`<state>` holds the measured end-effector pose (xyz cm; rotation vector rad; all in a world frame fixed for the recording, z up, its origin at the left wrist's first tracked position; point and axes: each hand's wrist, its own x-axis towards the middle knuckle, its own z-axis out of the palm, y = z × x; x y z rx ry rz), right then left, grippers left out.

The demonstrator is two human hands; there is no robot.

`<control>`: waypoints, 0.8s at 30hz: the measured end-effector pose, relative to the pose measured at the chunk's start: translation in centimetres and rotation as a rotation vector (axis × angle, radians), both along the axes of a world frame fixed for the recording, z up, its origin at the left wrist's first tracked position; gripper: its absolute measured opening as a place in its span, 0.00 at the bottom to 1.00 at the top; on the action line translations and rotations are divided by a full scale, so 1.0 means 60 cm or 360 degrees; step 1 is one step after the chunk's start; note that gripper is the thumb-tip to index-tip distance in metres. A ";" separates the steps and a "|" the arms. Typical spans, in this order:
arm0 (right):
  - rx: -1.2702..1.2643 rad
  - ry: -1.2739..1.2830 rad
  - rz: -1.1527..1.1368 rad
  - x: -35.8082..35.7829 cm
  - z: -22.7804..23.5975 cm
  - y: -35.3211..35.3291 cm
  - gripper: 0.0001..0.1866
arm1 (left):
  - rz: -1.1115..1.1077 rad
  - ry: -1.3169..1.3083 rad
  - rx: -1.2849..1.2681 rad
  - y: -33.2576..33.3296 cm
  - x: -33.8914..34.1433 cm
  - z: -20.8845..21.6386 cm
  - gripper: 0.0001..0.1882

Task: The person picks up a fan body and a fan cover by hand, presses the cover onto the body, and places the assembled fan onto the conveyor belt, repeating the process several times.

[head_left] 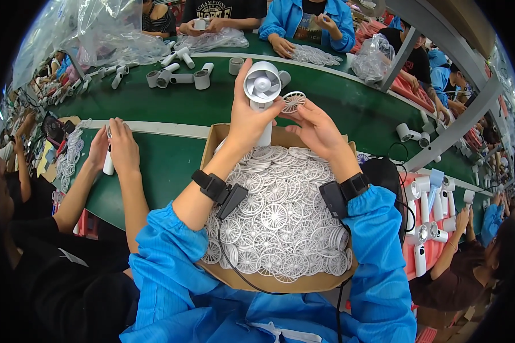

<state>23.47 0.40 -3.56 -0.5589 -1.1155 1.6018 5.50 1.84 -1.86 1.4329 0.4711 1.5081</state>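
Note:
My left hand (pixel 248 117) is wrapped round the handle of a white handheld fan (pixel 262 86), held upright with its round head and blades facing me. Close to the fan's right side, my right hand (pixel 317 128) pinches a white round fan grille (pixel 294 102) with thin spokes, apart from the fan head. Below both hands a cardboard box (pixel 212 140) is heaped with loose white grilles (pixel 277 216). Blue sleeves cover my forearms, and each wrist wears a black strap with a small device.
A green conveyor belt (pixel 154 108) crosses ahead, carrying several white fan bodies (pixel 183 78). On the right, a pink tray (pixel 409 251) holds more fans beside a metal frame post (pixel 463 123). Co-workers sit at left, right and across; the left one's hands (pixel 123 148) hold a white fan part.

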 end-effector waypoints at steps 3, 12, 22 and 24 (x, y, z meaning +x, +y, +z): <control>-0.0096 0.0075 0.0210 0.009 0.007 -0.005 0.20 | -0.0038 0.0053 -0.0051 0.004 -0.012 0.002 0.49; 0.0002 0.0029 0.0004 0.002 0.006 -0.010 0.20 | 0.0178 0.0118 -0.0157 0.005 0.005 -0.008 0.45; 0.1777 -0.1777 -0.1710 -0.037 0.029 -0.025 0.18 | 0.0152 0.0640 -0.0160 0.002 0.028 -0.043 0.42; 0.1833 -0.1814 -0.1713 -0.037 0.030 -0.027 0.19 | 0.0254 0.0644 0.0030 0.006 0.027 -0.044 0.42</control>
